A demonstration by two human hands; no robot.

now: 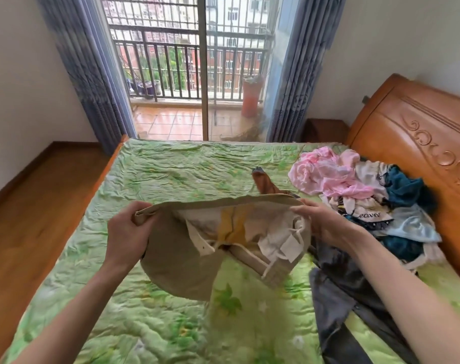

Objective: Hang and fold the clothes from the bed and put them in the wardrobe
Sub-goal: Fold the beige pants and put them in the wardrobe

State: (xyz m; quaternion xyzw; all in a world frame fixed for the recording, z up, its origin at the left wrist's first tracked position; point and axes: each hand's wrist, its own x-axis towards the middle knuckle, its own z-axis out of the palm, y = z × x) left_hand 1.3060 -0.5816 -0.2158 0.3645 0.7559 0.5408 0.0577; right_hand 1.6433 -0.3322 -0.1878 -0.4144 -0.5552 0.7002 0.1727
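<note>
Trousers [186, 261] in beige are held up between both hands above the bed [171, 174]. The waistband is stretched open: one end is gripped in the curled left hand [127, 232], the other is pinched by the right hand [320, 222]. A clothes pile [360, 190] lies beyond the right hand, a dark garment [339, 290] beneath it.
</note>
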